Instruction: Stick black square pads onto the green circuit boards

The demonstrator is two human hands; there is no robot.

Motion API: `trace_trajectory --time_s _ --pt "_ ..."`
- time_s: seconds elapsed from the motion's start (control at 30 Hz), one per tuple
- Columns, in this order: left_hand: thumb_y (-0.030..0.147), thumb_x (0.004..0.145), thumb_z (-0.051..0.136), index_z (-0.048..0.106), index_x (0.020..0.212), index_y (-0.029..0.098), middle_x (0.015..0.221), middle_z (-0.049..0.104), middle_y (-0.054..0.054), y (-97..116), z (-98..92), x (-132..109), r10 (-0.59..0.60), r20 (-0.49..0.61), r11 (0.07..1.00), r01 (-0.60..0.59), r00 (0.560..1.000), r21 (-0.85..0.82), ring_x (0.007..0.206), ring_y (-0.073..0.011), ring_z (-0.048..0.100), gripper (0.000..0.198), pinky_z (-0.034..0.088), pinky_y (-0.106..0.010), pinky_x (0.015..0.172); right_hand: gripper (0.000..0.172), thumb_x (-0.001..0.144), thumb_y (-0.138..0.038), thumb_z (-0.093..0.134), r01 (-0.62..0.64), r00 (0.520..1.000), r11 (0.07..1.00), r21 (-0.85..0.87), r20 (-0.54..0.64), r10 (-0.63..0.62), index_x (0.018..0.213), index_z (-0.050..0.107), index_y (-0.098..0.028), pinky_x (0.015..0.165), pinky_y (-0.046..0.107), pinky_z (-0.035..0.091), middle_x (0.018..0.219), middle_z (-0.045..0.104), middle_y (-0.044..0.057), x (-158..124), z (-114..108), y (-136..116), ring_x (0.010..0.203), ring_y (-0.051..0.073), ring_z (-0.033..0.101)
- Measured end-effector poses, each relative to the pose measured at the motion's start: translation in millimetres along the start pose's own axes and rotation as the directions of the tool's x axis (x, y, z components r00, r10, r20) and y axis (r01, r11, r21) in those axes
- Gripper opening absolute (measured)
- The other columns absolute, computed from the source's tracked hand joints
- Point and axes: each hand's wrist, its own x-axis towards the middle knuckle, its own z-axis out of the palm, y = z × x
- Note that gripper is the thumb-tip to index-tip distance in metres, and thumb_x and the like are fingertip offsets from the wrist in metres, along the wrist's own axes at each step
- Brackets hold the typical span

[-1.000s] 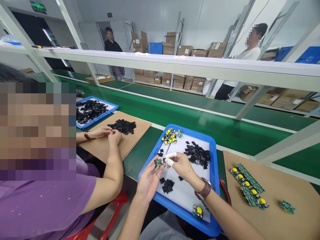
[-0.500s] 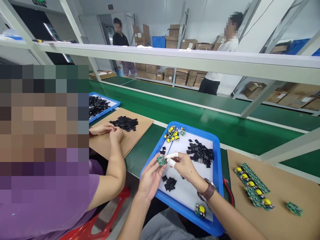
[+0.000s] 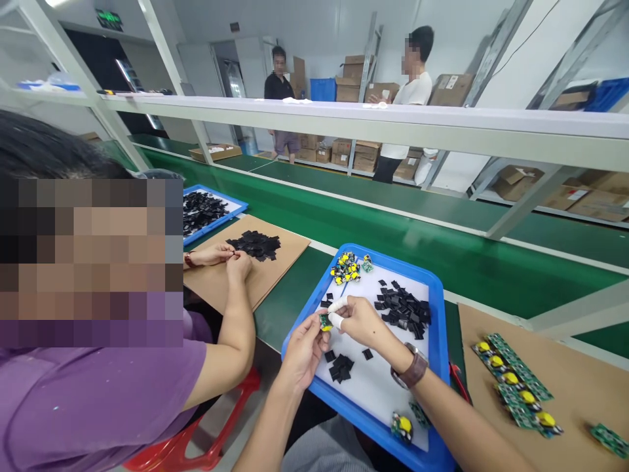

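My left hand [image 3: 303,349] pinches a small green circuit board [image 3: 325,321] over the left side of a blue tray [image 3: 434,341]. My right hand [image 3: 358,321], with white finger cots on two fingers and a watch on the wrist, is closed against the same board. On the tray lie a heap of black square pads [image 3: 403,308], a smaller clump of pads [image 3: 341,367], a pile of boards with yellow parts [image 3: 348,267] at the far end, and one board with a yellow part [image 3: 403,426] at the near edge.
A row of finished boards [image 3: 515,383] lies on brown cardboard [image 3: 570,419] to the right. On my left a person in purple handles black pads [image 3: 255,244] on another cardboard sheet; a second blue tray [image 3: 209,208] is beyond. A green conveyor [image 3: 393,229] runs behind. Two people stand far back.
The view has swung a little, so everything sits slightly further right. My hands stay together on the small board, which has turned a bit between my fingers.
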Motion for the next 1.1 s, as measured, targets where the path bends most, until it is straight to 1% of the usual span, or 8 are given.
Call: trace_trajectory --time_s 0.17,0.33,0.53,0.6,0.67,0.8,0.93,1.1 --pt "0.039 0.068 0.095 0.074 0.098 0.01 0.067 0.061 0.0 -2 -1.7 2 -0.005 -0.009 1.0 0.005 1.0 0.0 0.055 -0.0083 0.054 0.047 0.041 -0.017 0.047 0.013 0.072 -0.014 0.068 -0.08 0.995 0.995 -0.057 0.062 0.083 0.081 0.077 -0.015 0.045 0.021 0.047 0.058 0.071 0.001 13 -1 -5 0.048 0.014 0.064" --pt "0.038 0.065 0.096 0.071 0.092 0.011 0.069 0.06 0.001 -1 -1.8 2 -0.013 -0.02 1.0 0.013 1.0 -0.009 0.055 -0.007 0.052 0.045 0.039 -0.016 0.046 0.009 0.066 -0.012 0.068 -0.107 0.99 0.985 -0.137 0.08 0.119 0.07 0.075 -0.017 0.04 0.021 0.043 0.057 0.072 0.001 19 -4 -15 0.044 0.014 0.063" --pt "0.035 0.064 0.097 0.068 0.088 0.011 0.069 0.06 0.001 -2 -1.9 2 -0.011 -0.035 0.999 0.01 0.999 -0.031 0.053 -0.0062 0.051 0.044 0.038 -0.016 0.046 0.011 0.065 -0.006 0.068 -0.156 0.982 0.972 -0.177 0.082 0.172 0.066 0.072 -0.016 0.038 0.021 0.042 0.049 0.067 -0.002 26 -5 -22 0.041 0.015 0.064" --pt "0.034 0.063 0.097 0.067 0.088 0.011 0.069 0.061 0.001 -2 -2.6 3 -0.015 -0.045 0.999 0.014 0.999 -0.04 0.052 -0.0061 0.051 0.045 0.038 -0.016 0.045 0.01 0.069 -0.005 0.07 -0.172 0.976 0.968 -0.18 0.101 0.192 0.068 0.071 -0.015 0.039 0.02 0.043 0.047 0.064 -0.005 28 -6 -23 0.041 0.014 0.062" --pt "0.032 0.063 0.096 0.067 0.088 0.011 0.069 0.062 0.001 -3 -3.6 4 -0.023 -0.058 0.999 0.02 0.998 -0.05 0.052 -0.0062 0.051 0.044 0.037 -0.016 0.044 0.011 0.077 -0.008 0.074 -0.191 0.968 0.966 -0.176 0.132 0.215 0.07 0.069 -0.014 0.041 0.02 0.047 0.047 0.062 -0.007 31 -6 -24 0.041 0.011 0.06" --pt "0.025 0.068 0.092 0.065 0.087 0.012 0.068 0.061 0.001 -5 -6.2 8 -0.05 -0.082 0.996 0.045 0.995 -0.072 0.051 -0.0065 0.053 0.035 0.035 -0.015 0.041 0.022 0.093 -0.018 0.073 -0.225 0.947 0.963 -0.15 0.199 0.253 0.072 0.066 -0.013 0.046 0.018 0.051 0.054 0.061 -0.008 37 -5 -26 0.044 0.007 0.058" --pt "0.019 0.073 0.087 0.065 0.088 0.011 0.069 0.061 0.0 -7 -8.8 10 -0.068 -0.102 0.994 0.059 0.992 -0.093 0.051 -0.007 0.055 0.028 0.037 -0.015 0.041 0.026 0.096 -0.021 0.072 -0.24 0.935 0.961 -0.137 0.232 0.266 0.072 0.065 -0.013 0.046 0.018 0.051 0.056 0.059 -0.009 41 -4 -29 0.044 0.006 0.056" --pt "0.017 0.074 0.085 0.065 0.087 0.011 0.07 0.061 0.0 -8 -10.1 12 -0.065 -0.116 0.993 0.052 0.991 -0.111 0.051 -0.0066 0.055 0.024 0.037 -0.015 0.04 0.027 0.097 -0.024 0.071 -0.239 0.933 0.958 -0.158 0.234 0.272 0.073 0.065 -0.013 0.047 0.018 0.051 0.057 0.06 -0.008 40 -3 -29 0.046 0.006 0.057"
